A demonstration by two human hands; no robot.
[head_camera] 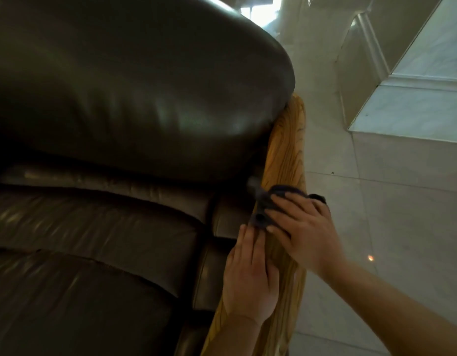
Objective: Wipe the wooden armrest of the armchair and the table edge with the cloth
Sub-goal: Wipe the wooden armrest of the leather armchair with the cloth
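The wooden armrest (pixel 286 145) of a dark leather armchair (pixel 119 104) runs from the centre down to the bottom edge. A dark blue-grey cloth (pixel 269 201) lies bunched on the armrest's middle. My right hand (pixel 304 227) presses flat on the cloth, fingers spread over it. My left hand (pixel 250 276) rests flat on the armrest's inner edge just below the cloth, fingers together, holding nothing. The table is not in view.
The armchair's padded back and seat cushions (pixel 81 240) fill the left side. Pale glossy floor tiles (pixel 389 227) lie to the right of the armrest. A light marble step or ledge (pixel 422 98) stands at the upper right.
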